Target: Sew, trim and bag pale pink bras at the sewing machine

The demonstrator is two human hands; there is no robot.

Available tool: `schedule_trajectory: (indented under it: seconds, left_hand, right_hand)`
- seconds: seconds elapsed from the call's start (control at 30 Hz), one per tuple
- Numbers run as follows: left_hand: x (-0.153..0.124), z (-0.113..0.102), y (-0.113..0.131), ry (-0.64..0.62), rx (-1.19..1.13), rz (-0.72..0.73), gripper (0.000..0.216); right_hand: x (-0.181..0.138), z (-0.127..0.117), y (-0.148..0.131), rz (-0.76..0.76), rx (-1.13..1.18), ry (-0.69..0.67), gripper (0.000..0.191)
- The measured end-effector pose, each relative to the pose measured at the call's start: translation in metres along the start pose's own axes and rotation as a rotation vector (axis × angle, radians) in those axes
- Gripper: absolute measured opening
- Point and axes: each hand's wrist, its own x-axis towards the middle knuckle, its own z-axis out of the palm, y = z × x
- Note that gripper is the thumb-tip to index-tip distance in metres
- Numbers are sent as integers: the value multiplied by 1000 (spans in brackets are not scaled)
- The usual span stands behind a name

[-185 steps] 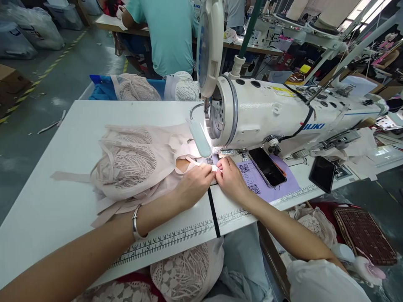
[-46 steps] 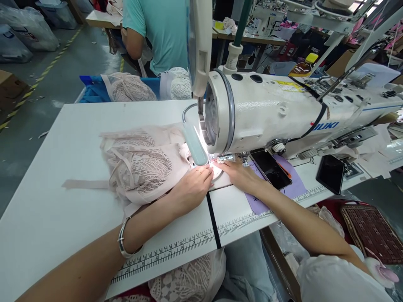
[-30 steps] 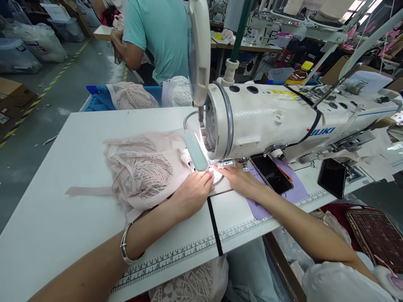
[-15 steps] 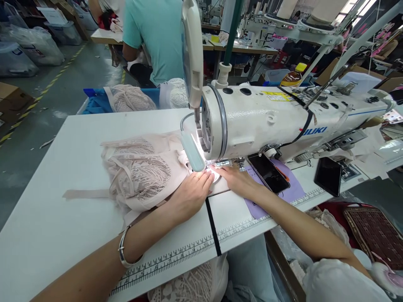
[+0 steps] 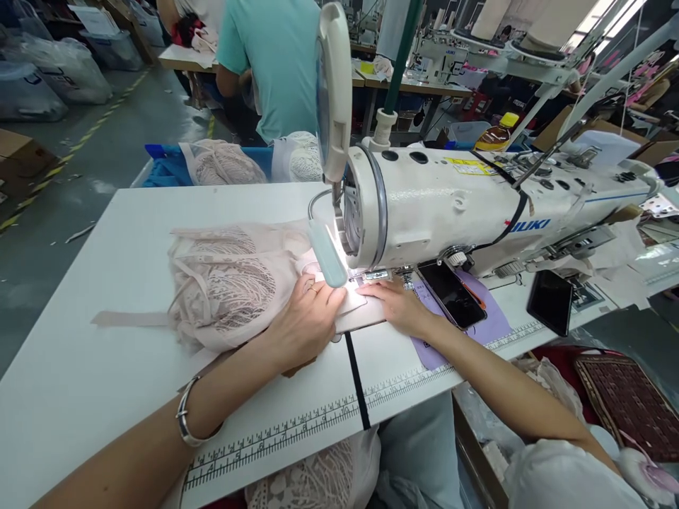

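A pale pink lace garment (image 5: 228,283) lies bunched on the white sewing table (image 5: 106,339), its edge fed under the head of a white JUKI sewing machine (image 5: 450,205). My left hand (image 5: 302,322) lies on the garment's right edge beside the lit needle area, fingers flat and together, a ring on one finger. My right hand (image 5: 395,304) rests flat on the fabric just right of the needle, fingers stretched toward the presser foot. A small lamp (image 5: 329,254) hangs over the needle and hides the stitching point.
Two black phones (image 5: 450,286) (image 5: 549,300) lie on the table right of the machine, one on a purple sheet. A ruler strip (image 5: 297,431) runs along the table's front edge. A blue bin with lace pieces (image 5: 223,162) stands behind. A person in a teal shirt (image 5: 276,63) works beyond.
My left hand has slid left and back over the garment's edge, and the fabric has shifted slightly left. My right hand stays flat by the needle.
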Motion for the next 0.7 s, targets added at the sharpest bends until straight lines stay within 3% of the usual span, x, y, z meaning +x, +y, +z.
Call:
schedule_trajectory:
  seconds: [0.17,0.4,0.7]
  left_hand:
    - [3,12,6,9,-62,-80,18]
    - [17,12,-9,-125,-212,-144,12]
    - [0,18,0,17,-26,11,36]
  right_hand:
    - [0,2,-1,-26,-108,35,46]
    - [2,0,-6,-6,-157,-63,36]
    - [0,8,0,-45,-151,53,28]
